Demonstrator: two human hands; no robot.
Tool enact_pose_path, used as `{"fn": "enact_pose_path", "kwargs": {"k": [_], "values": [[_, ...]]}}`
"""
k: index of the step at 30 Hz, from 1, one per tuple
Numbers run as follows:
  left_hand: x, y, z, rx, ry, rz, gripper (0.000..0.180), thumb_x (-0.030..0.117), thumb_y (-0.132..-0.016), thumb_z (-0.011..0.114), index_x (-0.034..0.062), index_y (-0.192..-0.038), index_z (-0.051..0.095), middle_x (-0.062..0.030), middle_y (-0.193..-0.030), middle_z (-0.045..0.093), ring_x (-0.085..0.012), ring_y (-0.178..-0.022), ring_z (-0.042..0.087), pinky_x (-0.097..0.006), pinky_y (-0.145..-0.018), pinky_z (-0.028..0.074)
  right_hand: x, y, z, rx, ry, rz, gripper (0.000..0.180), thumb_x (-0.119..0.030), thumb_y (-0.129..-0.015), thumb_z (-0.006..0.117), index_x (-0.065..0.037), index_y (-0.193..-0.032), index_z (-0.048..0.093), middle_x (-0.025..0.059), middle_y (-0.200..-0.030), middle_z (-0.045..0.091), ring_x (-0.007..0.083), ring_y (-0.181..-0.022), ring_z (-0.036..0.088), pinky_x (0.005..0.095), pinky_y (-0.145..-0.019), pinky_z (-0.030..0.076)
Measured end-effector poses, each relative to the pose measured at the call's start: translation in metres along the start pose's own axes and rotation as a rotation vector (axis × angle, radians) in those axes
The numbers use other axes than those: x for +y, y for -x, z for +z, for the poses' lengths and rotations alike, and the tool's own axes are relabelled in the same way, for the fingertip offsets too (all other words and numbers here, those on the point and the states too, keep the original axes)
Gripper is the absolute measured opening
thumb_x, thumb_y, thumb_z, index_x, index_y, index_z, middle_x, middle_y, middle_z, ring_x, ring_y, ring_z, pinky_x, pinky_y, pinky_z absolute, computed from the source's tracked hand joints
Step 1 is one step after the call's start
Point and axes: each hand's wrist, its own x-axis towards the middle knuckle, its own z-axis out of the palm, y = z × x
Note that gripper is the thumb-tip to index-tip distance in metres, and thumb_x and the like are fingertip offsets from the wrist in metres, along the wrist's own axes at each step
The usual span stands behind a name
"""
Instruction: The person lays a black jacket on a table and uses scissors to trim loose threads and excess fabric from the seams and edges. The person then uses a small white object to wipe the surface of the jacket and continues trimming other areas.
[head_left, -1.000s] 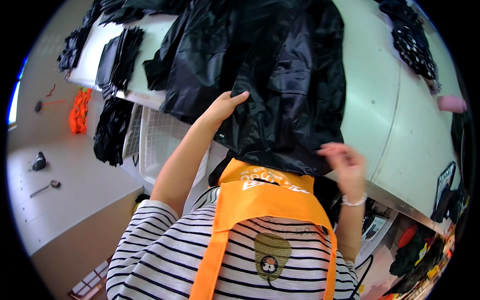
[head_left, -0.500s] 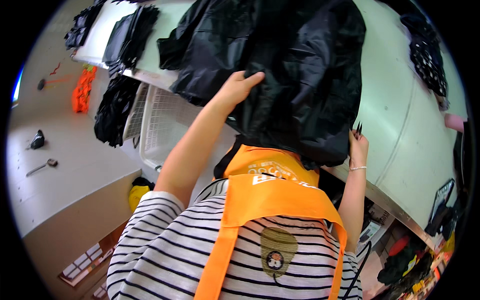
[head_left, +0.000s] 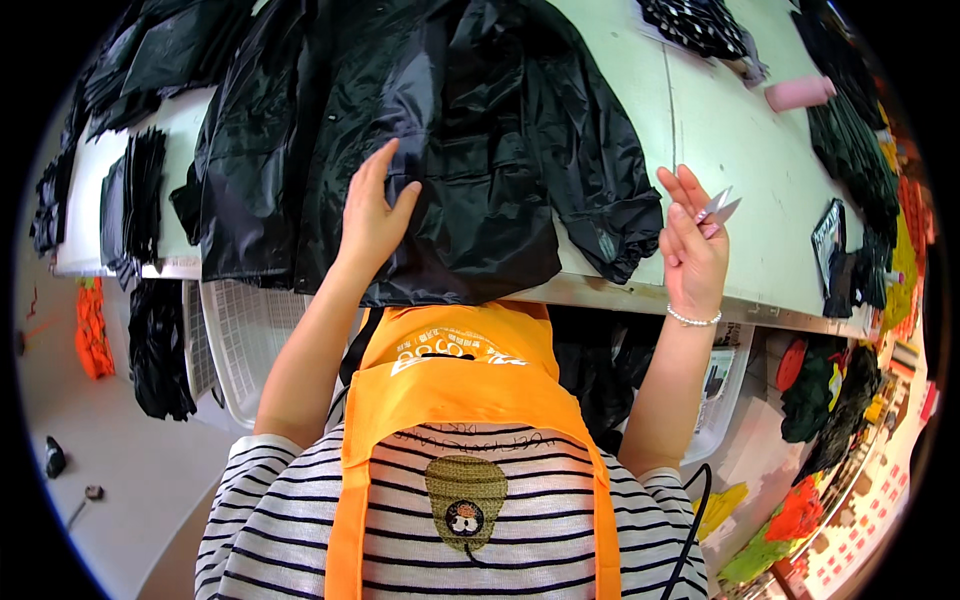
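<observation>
A black shiny jacket [head_left: 470, 215] lies spread on the pale table in front of me, one sleeve [head_left: 610, 190] stretching out to the right. My left hand [head_left: 375, 220] is over its front with the fingers stretched and the thumb apart, gripping nothing; whether it touches the cloth I cannot tell. Right of the sleeve, above the table, my right hand [head_left: 695, 250] is raised with its palm turned up. Small thread snips [head_left: 717, 212] are held in its fingers, their silver blades pointing up and to the right.
Folded black garments [head_left: 135, 195] are stacked on the table [head_left: 610, 95] at the left. A white plastic basket [head_left: 235, 350] stands below its edge. A pink cylinder [head_left: 800, 93] and a dotted dark cloth [head_left: 700, 25] lie at the far right. More dark garments [head_left: 855, 160] hang beyond.
My left hand has let go of the jacket and opened. The jacket, lifted before, now lies flatter on the table. My right hand has left its edge and turned up with the snips.
</observation>
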Motion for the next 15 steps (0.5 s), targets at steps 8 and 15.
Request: {"fn": "enact_pose_path", "kwargs": {"k": [8,15], "values": [[0.035,-0.018,0.025,-0.129,-0.029,0.143,0.048,0.015,-0.079,0.064,0.0063,-0.125,0.049,-0.0155,-0.128,0.048,-0.033,-0.12,0.043,-0.039,-0.1,0.036,0.0,0.015,0.001,0.068,-0.003,0.021,0.042,0.0,-0.086,0.054,0.002,-0.128,0.047,0.0162,-0.123,0.056,-0.0008,-0.048,0.03,0.0141,-0.043,0.027],[0.063,-0.019,0.04,-0.209,0.079,0.229,0.047,0.012,-0.078,0.065,0.0065,-0.122,0.051,-0.0149,-0.128,0.049,-0.0327,-0.119,0.044,-0.038,-0.1,0.037,0.092,-0.003,-0.109,0.554,0.607,0.104,0.051,-0.009,-0.079,0.068,0.004,-0.125,0.05,0.0142,-0.121,0.057,0.0138,-0.092,0.059,0.0239,-0.076,0.047]]}}
